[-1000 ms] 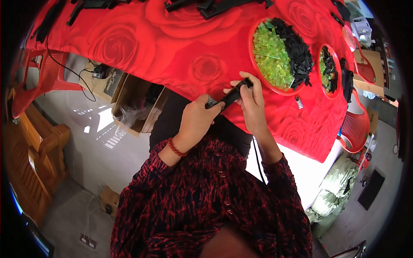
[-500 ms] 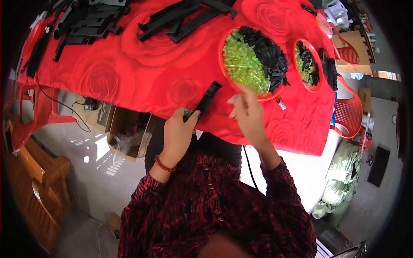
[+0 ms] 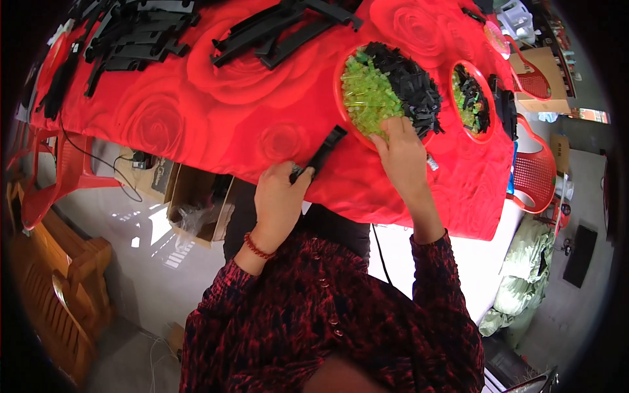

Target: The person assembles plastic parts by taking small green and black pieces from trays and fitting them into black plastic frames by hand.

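My left hand (image 3: 280,200) is closed round one end of a long, narrow black plastic piece (image 3: 325,149), which slants up and to the right over the table edge. At the near rim of a large red bowl (image 3: 341,98), my right hand (image 3: 401,154) has its fingertips down among small translucent yellow-green pieces (image 3: 370,98). Its fingers are bent and drawn together; whatever is between them is hidden. Small black pieces (image 3: 414,92) fill the right half of that bowl.
A smaller red bowl (image 3: 485,136) of mixed green and black bits stands to the right. Long black parts (image 3: 282,33) lie at the back, with more black parts (image 3: 141,42) heaped far left. A small silvery item (image 3: 432,162) lies by the large bowl. Red chairs (image 3: 532,171) flank the table.
My right hand has moved up and right from beside the bowl to the green pieces inside it. The left hand still holds the black piece, shifted slightly right.
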Demonstrator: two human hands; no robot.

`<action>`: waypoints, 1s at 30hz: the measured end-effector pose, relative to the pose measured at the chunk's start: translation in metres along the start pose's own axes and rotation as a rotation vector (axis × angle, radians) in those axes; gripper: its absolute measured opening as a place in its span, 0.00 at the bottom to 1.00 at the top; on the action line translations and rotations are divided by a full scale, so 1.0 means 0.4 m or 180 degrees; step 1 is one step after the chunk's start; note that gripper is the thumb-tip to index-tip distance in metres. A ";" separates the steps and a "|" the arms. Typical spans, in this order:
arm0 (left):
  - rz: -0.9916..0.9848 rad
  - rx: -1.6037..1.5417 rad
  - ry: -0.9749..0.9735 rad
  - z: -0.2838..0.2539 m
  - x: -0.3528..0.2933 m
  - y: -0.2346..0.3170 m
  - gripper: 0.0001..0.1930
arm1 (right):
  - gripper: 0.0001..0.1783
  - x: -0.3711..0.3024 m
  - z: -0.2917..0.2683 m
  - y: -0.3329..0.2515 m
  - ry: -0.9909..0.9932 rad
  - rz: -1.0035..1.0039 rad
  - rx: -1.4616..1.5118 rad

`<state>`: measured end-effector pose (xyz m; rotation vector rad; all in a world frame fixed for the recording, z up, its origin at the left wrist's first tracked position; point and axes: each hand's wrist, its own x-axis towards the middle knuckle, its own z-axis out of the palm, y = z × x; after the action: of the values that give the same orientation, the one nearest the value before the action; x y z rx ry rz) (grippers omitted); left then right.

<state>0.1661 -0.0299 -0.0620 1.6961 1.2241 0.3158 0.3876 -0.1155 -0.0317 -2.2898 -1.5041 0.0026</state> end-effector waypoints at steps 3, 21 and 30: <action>0.0688 0.0429 0.0280 0.017 0.008 -0.003 0.15 | 0.15 -0.007 -0.001 0.002 0.0011 0.0102 -0.0420; 0.0695 0.0795 0.0484 0.016 0.006 -0.007 0.12 | 0.09 -0.032 -0.016 -0.137 -0.0550 -0.0434 0.1291; 0.0561 0.0828 0.0270 0.000 0.011 -0.002 0.12 | 0.07 -0.033 0.049 -0.149 -0.0720 -0.0662 0.1410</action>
<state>0.1676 -0.0265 -0.0641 2.0394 1.2208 0.3494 0.3252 -0.1005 -0.0331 -1.8218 -1.6490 0.5004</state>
